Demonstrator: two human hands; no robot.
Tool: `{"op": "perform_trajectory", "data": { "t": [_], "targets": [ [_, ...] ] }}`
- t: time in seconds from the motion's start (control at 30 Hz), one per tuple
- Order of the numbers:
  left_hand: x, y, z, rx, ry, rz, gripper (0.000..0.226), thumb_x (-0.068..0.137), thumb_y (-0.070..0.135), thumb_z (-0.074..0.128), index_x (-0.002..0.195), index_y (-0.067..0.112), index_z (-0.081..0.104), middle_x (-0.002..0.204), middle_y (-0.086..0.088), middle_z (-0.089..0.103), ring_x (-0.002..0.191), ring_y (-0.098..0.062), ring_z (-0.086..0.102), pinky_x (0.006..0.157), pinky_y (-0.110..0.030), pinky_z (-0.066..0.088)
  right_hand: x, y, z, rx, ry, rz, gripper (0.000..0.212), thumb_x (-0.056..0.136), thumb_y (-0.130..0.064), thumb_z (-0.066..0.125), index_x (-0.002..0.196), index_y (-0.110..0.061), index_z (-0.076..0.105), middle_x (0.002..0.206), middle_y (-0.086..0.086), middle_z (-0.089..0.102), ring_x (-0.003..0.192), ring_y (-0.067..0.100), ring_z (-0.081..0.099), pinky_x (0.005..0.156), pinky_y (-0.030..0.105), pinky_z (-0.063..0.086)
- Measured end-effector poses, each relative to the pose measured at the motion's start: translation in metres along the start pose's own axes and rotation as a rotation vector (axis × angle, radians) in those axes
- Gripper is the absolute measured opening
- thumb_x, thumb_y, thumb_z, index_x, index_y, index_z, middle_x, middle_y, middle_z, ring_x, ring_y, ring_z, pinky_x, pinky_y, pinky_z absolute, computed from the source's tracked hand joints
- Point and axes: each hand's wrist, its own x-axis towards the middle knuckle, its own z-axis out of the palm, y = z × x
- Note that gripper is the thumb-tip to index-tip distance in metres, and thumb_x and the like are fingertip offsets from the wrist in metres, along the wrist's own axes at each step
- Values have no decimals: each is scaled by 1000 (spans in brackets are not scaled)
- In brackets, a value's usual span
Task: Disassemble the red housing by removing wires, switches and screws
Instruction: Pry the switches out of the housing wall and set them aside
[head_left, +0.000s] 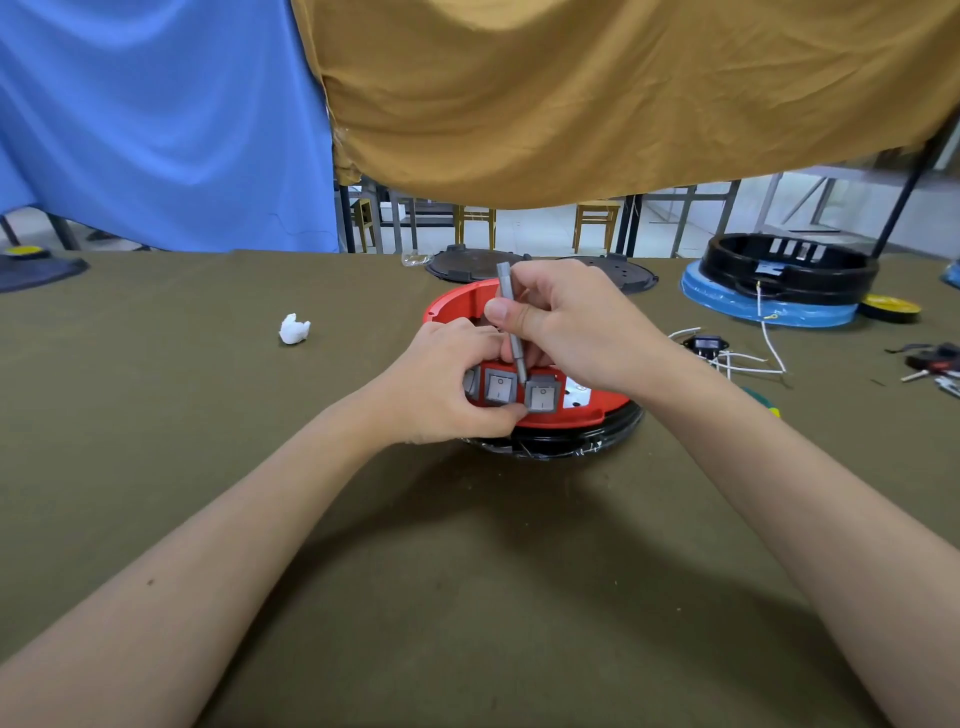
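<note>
A round red housing (453, 304) lies on a black ring (571, 441) in the middle of the table. Grey rocker switches (500, 387) sit in its near wall. One switch (542, 397) stands partly out of its slot. My left hand (447, 384) grips the housing's near wall, thumb under that switch. My right hand (571, 322) holds a thin grey metal tool (511, 325) upright, its tip down at the gap between the two switches.
White wires and a black part (727, 353) lie right of the housing. A black housing on a blue ring (779, 280) stands far right. Black round covers (472, 265) lie behind. A crumpled white tissue (294, 328) rests to the left. Small tools (935, 364) lie at the right edge.
</note>
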Motion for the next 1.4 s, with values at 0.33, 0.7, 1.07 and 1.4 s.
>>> {"op": "perform_trajectory", "data": {
  "t": [0.33,0.7,1.07,1.4],
  "targets": [
    [-1,0,0,14,4,-15,32,79,43,66,108,31,61,103,15,66,100,-9,60,96,-40,48,-17,13,-2,186,77,-66,16,99,-23,59,98,-7,63,83,3,73,80,16,72,77,42,60],
    [-1,1,1,-6,13,-6,35,79,36,68,110,20,68,106,10,70,104,-11,62,98,-42,48,0,-2,-2,-9,-35,-6,34,100,-34,57,96,-1,60,89,18,71,84,35,67,78,53,55],
    [0,-1,1,2,11,20,26,80,39,68,104,37,59,100,20,64,99,-4,61,92,-26,46,-3,7,-1,95,43,38,29,101,-31,56,95,-3,61,76,4,73,67,15,71,68,36,59],
    [0,-5,1,104,5,-25,31,77,50,61,105,38,56,99,26,55,98,2,49,93,-22,33,-21,27,-24,253,66,-51,15,98,-17,62,90,-5,62,78,12,74,64,20,71,58,23,54]
  ]
}}
